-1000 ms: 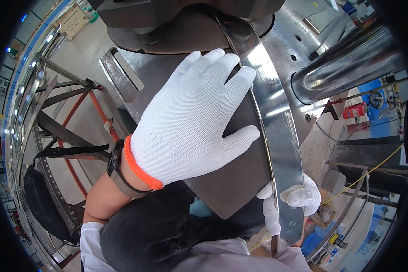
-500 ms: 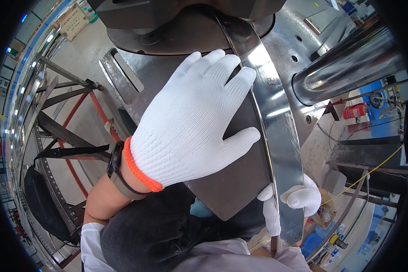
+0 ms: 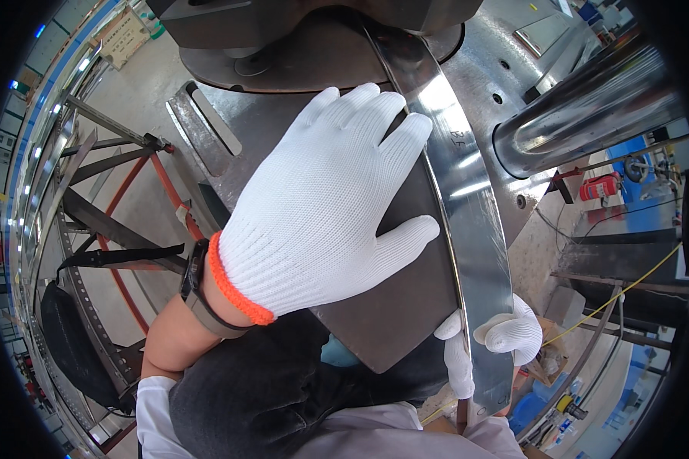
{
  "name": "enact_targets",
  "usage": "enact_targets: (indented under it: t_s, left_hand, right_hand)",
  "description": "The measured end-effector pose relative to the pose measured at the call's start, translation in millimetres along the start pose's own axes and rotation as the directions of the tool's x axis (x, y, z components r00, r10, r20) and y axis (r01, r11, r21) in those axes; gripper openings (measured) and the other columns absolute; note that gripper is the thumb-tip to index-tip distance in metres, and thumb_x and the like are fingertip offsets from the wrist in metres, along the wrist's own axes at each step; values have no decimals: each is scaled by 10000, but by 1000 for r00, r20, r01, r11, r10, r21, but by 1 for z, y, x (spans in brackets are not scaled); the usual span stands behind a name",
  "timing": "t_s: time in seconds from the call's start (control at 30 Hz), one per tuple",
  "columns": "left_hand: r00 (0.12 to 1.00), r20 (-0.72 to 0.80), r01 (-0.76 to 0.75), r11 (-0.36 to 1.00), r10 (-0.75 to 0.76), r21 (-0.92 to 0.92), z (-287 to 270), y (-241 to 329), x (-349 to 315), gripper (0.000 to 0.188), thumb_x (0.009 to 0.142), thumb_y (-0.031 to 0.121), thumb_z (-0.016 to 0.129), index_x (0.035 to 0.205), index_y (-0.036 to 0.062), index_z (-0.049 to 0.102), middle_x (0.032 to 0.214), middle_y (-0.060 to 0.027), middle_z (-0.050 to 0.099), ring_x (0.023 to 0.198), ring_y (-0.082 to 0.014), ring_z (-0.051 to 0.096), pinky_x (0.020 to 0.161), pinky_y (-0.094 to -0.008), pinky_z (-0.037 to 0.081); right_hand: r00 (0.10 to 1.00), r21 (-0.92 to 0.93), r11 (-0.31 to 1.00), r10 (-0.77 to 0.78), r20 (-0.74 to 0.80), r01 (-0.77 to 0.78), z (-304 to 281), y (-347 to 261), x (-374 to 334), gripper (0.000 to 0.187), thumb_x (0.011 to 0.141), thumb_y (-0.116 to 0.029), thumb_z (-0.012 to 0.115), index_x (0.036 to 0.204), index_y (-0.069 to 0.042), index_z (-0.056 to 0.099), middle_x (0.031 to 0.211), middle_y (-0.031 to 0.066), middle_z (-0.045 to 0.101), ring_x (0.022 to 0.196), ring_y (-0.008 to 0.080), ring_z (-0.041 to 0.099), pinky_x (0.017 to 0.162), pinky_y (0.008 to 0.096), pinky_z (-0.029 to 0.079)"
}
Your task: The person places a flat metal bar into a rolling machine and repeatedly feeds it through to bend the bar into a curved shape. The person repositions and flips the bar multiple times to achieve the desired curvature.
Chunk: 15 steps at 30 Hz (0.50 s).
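My left hand [image 3: 321,199], in a white knit glove with an orange cuff, lies flat with its fingers spread over a dark metal plate [image 3: 390,325]. Its index fingertip reaches the edge of a long, curved, shiny metal strip [image 3: 475,222]. This strip runs from under a heavy dark machine block [image 3: 230,30] at the top down toward my body. At the strip's near end my right hand [image 3: 517,333], also white-gloved, is closed around it, with fingers showing on both sides. The palm and part of the right fingers are hidden by the strip.
A thick polished steel column [image 3: 589,107] rises at the right from a metal table [image 3: 505,92] with round holes. A slotted metal piece [image 3: 207,122] lies at the left. Beyond stand a metal frame with red bars [image 3: 168,183], a black bag [image 3: 73,344] and a red fire extinguisher [image 3: 599,186].
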<state>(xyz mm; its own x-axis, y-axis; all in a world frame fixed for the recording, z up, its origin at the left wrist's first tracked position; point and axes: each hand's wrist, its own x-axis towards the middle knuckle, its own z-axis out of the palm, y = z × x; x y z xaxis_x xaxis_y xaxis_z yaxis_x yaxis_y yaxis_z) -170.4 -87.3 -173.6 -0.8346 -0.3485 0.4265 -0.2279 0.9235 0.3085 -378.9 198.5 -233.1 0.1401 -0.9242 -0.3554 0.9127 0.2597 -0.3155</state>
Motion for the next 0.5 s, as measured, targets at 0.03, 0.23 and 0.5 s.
enact_targets:
  t_s: [0.03, 0.23, 0.5]
  left_hand:
    - [1000, 0, 1, 1000, -1, 3, 1, 0, 0, 808, 918, 393, 928, 1596, 44, 662, 1606, -234, 636, 1513, -505, 616, 1371, -595, 451]
    - [1000, -2, 2, 1000, -2, 10, 0, 0, 0, 802, 919, 392, 922, 1593, 42, 664, 1603, -238, 637, 1515, -505, 615, 1365, -593, 458]
    - [1000, -9, -1, 1000, 1, -7, 1, 0, -1, 800, 917, 389, 923, 1590, 39, 665, 1597, -238, 640, 1508, -502, 617, 1356, -585, 468]
  right_hand:
    - [1000, -6, 1000, 3, 5, -3, 2, 0, 2, 724, 856, 47, 729, 1484, 348, 528, 1143, 550, 730, 679, 540, 796, 506, 575, 656]
    - [999, 23, 1000, 12, -44, -11, 9, -2, -2, 750, 829, 43, 747, 1485, 339, 537, 1160, 573, 716, 657, 524, 792, 501, 562, 657]
    - [994, 51, 997, -51, -101, 57, 19, 2, -1, 775, 812, 34, 759, 1498, 321, 540, 1231, 583, 705, 648, 501, 792, 503, 539, 658]
